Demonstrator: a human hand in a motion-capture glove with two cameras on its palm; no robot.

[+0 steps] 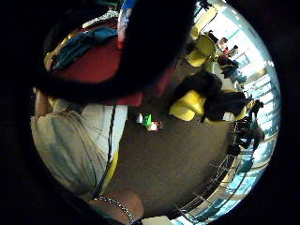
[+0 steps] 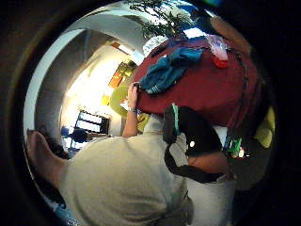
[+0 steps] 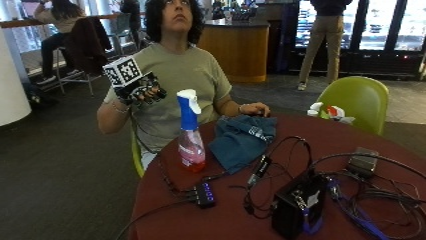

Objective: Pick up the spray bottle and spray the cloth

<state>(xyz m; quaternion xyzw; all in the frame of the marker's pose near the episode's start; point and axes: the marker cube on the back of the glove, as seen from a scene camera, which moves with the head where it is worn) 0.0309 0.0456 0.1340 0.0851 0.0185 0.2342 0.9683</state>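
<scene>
A black box (image 3: 297,206) sits nearest; beyond the spray bottle (image 3: 190,135) and cloth (image 3: 241,140), the raised gloved hand (image 3: 141,91) seems loosely curled, empty.

- A dark red covering is seen on the round table (image 3: 399,145).
- The spray bottle (image 3: 190,135) is shown with a white trigger head, a blue neck and a clear body holding pink liquid.
- The cloth (image 3: 241,139) is coloured dark teal blue.
- A black glove is worn on the right hand (image 3: 142,91).
- An olive-green T-shirt (image 3: 183,80) is worn by the person.
- The chair (image 3: 356,102) across the table is coloured lime green.
- A black box (image 3: 296,205) and black cables are seen on the table.
</scene>
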